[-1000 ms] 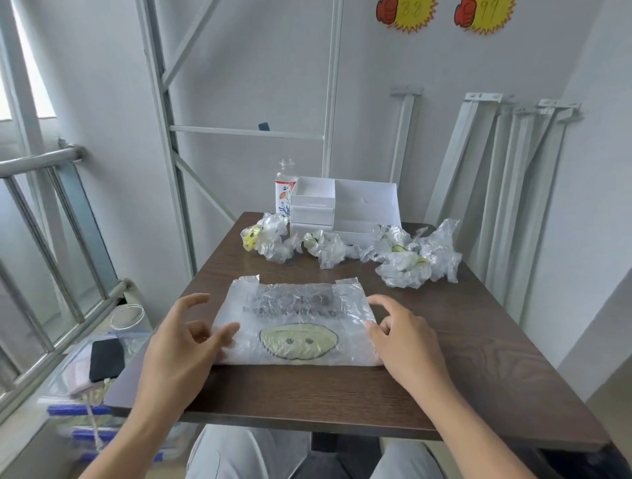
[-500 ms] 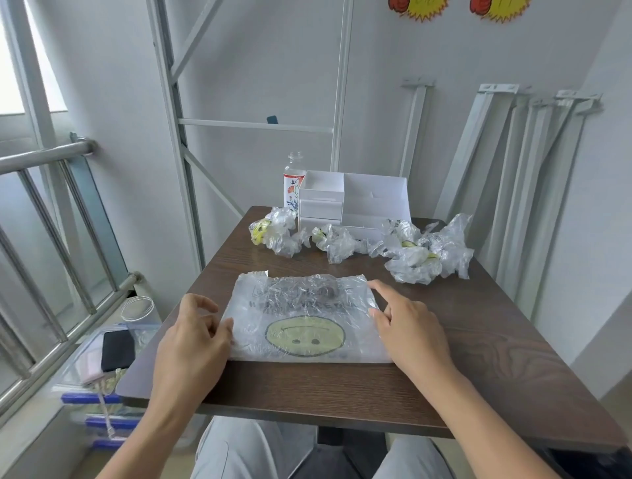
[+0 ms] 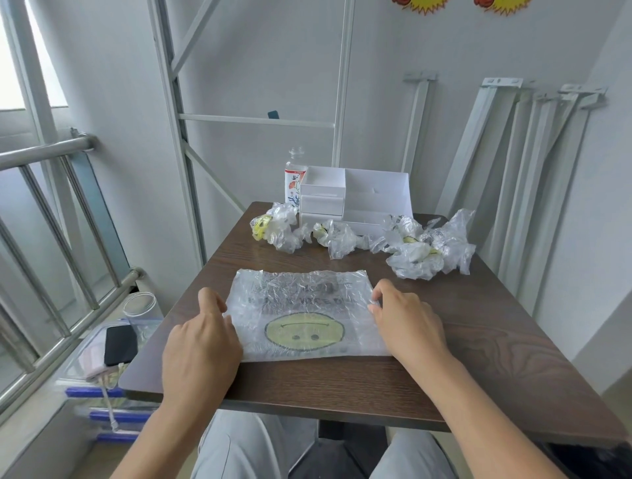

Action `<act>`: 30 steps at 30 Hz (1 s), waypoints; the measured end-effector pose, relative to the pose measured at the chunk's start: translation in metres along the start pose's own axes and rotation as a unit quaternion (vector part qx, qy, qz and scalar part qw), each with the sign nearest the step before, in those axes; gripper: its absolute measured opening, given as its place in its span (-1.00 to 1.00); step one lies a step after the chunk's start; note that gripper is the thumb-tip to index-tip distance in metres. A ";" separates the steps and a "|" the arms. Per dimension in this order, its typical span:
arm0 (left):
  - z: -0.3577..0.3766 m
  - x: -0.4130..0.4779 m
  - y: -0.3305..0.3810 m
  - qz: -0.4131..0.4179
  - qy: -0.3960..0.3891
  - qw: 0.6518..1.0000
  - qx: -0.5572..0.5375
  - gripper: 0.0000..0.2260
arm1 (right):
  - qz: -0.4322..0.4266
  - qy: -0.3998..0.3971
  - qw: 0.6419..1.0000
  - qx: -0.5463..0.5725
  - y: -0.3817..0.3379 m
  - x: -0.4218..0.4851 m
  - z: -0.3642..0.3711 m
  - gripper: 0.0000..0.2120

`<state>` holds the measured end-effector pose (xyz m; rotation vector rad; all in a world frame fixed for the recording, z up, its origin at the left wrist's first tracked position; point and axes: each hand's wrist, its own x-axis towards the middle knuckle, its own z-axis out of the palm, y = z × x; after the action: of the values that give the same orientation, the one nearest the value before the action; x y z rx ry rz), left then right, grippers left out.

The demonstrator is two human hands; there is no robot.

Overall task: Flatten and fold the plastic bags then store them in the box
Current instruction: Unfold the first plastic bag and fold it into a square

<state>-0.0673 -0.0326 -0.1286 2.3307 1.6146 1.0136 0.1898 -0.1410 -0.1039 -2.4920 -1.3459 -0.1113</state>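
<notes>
The flattened plastic bag (image 3: 301,314) lies in the middle of the frame on the dark wood tabletop (image 3: 478,342), near the front edge. It carries a yellow smiley face that is upside down in this view. Above the face is a row of dark letters, too wrinkled and blurred to read.

The right hand (image 3: 407,321) is at the bag's right edge, and its curled fingertips (image 3: 373,303) have a pinching grip on a bunched bit of plastic. The left hand (image 3: 200,345) is at the left edge with curled fingers and its thumb on the plastic. I cannot tell whether its grip has hold of the bag.

Toward the top of the tabletop sit three crumpled bags, one at the left (image 3: 277,227), one in the middle (image 3: 337,239) and the largest at the right (image 3: 427,249). Just behind them stands the white box (image 3: 376,195), with small drawers on its left side. A clear bottle (image 3: 294,177) stands beside the box, and its label shows flowers and small red print too fine to read.

Two yellow starburst stickers (image 3: 420,3) are cut off at the top edge. White metal bars (image 3: 533,171) lean against the wall at the upper right. A steel railing (image 3: 44,154) crosses the left side.
</notes>
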 end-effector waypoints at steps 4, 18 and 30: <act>-0.004 0.001 0.002 0.010 -0.005 0.998 0.056 -0.67 | -0.003 0.007 1.000 -0.023 -0.004 0.000 0.000 -0.95; -0.019 0.005 0.015 0.119 0.021 0.989 0.080 -0.90 | -0.052 0.087 0.994 -0.050 -0.009 -0.013 -0.023 -0.96; 0.027 -0.039 0.087 0.170 -0.223 0.955 0.099 -0.21 | -0.232 -0.020 0.971 0.056 -0.058 -0.002 0.004 -0.69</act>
<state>0.0086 -0.0961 -0.1267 2.7731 1.2144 0.3244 0.1403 -0.1114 -0.0951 -2.0555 -1.8742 -0.0833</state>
